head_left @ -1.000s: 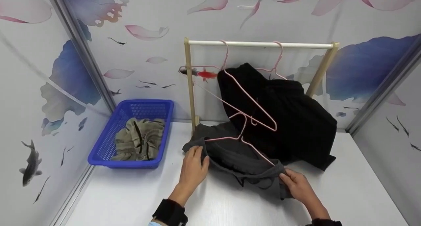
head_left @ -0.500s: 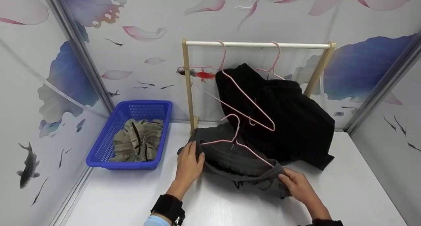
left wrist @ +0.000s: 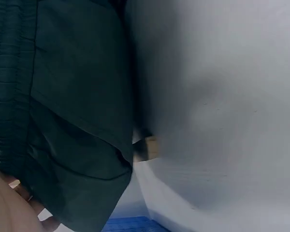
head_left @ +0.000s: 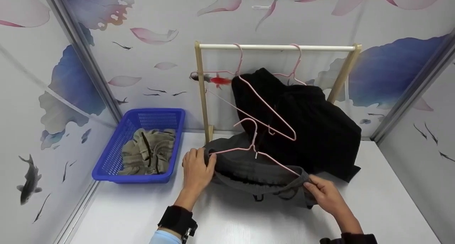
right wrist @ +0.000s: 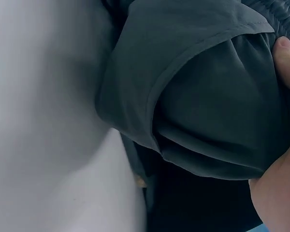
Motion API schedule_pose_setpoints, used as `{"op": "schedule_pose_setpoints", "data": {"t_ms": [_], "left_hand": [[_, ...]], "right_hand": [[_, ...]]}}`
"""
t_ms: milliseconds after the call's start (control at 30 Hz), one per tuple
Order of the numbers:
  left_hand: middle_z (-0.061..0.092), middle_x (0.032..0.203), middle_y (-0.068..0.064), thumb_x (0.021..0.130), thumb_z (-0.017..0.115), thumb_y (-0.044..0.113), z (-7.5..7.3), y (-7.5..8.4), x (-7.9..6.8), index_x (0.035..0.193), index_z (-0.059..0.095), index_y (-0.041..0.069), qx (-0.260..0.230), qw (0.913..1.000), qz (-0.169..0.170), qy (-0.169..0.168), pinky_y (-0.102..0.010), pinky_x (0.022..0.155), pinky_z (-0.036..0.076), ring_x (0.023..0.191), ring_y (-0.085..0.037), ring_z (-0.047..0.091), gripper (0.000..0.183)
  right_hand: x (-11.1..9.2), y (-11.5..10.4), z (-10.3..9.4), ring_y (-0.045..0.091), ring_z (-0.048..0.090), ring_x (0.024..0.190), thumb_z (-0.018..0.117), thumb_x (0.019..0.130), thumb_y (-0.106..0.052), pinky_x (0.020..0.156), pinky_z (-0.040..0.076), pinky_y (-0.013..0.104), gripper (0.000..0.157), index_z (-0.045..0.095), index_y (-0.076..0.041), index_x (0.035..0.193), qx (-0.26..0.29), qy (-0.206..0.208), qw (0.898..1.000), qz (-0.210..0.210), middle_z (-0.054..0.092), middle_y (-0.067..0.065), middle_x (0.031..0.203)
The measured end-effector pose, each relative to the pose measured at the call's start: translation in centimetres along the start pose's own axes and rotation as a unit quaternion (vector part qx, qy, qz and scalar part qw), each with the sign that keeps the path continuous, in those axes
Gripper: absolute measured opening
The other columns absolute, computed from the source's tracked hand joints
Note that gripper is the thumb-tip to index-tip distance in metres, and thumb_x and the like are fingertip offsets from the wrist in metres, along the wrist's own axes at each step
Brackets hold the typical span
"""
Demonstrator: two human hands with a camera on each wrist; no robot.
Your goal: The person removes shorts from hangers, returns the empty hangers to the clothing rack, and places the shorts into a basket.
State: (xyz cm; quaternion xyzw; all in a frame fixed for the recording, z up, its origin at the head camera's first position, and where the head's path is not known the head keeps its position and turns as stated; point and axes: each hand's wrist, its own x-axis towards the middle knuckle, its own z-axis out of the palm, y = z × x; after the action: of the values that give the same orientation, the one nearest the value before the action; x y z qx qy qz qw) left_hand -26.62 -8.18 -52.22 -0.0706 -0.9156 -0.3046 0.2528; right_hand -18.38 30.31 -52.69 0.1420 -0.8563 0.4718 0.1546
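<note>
1. In front of the garment rack (head_left: pixel 277 48), the left hand (head_left: pixel 197 169) and right hand (head_left: pixel 326 195) grip opposite sides of gray drawstring bottoms (head_left: pixel 263 169), a pink hanger (head_left: pixel 255 137) within the waist.
2. Left of the rack, a blue basket (head_left: pixel 142 179) holds khaki clothing (head_left: pixel 158 150).
3. Black clothing (head_left: pixel 309 119) hangs at the rack.

We've got dk-grey drawstring bottoms (head_left: pixel 245 162) + pink hanger (head_left: pixel 253 143), 5 o'clock; blk garment (head_left: pixel 302 119), 3; blue basket (head_left: pixel 140 179) w/ khaki garment (head_left: pixel 160 153), 8; wht petal-print wall (head_left: pixel 170 52), 12.

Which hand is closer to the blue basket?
Left. The left hand grips the gray garment just right of the blue basket; the right hand is farther away, holding the garment's other side.
</note>
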Motion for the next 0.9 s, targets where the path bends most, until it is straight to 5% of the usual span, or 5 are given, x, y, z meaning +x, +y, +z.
{"op": "schedule_pose_setpoints", "data": {"t_ms": [300, 533, 667, 800, 900], "left_hand": [[0.056, 0.094, -0.017, 0.099, 0.062, 0.042, -1.7, 1.3, 0.8, 0.102, 0.064, 0.000, -0.015, 0.9980, 0.026, 0.055, -0.051, 0.083, 0.039, 0.085, -0.035, 0.049, 0.042], [0.057, 0.092, -0.016, 0.096, 0.065, 0.046, -2.1, 2.3, 0.2, 0.100, 0.065, 0.001, -0.026, 0.9983, 0.002, 0.053, -0.053, 0.085, 0.035, 0.087, -0.036, 0.050, 0.045], [0.059, 0.092, -0.016, 0.094, 0.068, 0.046, -1.9, 2.7, -0.4, 0.101, 0.066, 0.000, -0.033, 0.9982, -0.013, 0.049, -0.054, 0.086, 0.035, 0.087, -0.036, 0.051, 0.046], [0.058, 0.090, -0.015, 0.093, 0.069, 0.047, -1.8, 3.1, -1.1, 0.099, 0.065, 0.002, -0.039, 0.9980, -0.021, 0.046, -0.053, 0.084, 0.034, 0.085, -0.035, 0.050, 0.046], [0.057, 0.089, -0.013, 0.093, 0.070, 0.047, -1.8, 3.3, -1.7, 0.097, 0.064, 0.003, -0.041, 0.9979, -0.024, 0.044, -0.051, 0.083, 0.034, 0.084, -0.033, 0.049, 0.044]], "right_hand": [[0.4, -0.2, 0.0, 0.003, 0.051, 0.068, 0.065, 0.092, 0.011, 0.063, 0.041, 0.017, 0.027, 0.063, -0.012, 0.079, 0.017, 0.039, 0.999, -0.010, 0.060, -0.010, 0.073], [0.0, 0.6, 0.5, 0.003, 0.048, 0.066, 0.069, 0.092, 0.006, 0.062, 0.039, 0.020, 0.025, 0.064, -0.015, 0.080, -0.046, 0.057, 0.997, 0.021, 0.057, -0.011, 0.072], [-0.4, 0.8, 0.8, 0.006, 0.061, 0.079, 0.070, 0.094, 0.001, 0.071, 0.050, 0.026, 0.010, 0.074, -0.008, 0.096, -0.094, 0.054, 0.993, 0.053, 0.073, 0.000, 0.088], [-0.7, 0.9, 1.3, 0.023, 0.070, 0.101, 0.070, 0.096, -0.001, 0.086, 0.056, 0.037, 0.021, 0.074, -0.001, 0.116, -0.118, 0.047, 0.989, 0.074, 0.076, 0.012, 0.110], [-0.8, 0.9, 1.8, 0.026, 0.070, 0.104, 0.069, 0.096, -0.001, 0.088, 0.056, 0.035, 0.025, 0.072, -0.001, 0.121, -0.112, 0.048, 0.990, 0.078, 0.075, 0.013, 0.115]]}}
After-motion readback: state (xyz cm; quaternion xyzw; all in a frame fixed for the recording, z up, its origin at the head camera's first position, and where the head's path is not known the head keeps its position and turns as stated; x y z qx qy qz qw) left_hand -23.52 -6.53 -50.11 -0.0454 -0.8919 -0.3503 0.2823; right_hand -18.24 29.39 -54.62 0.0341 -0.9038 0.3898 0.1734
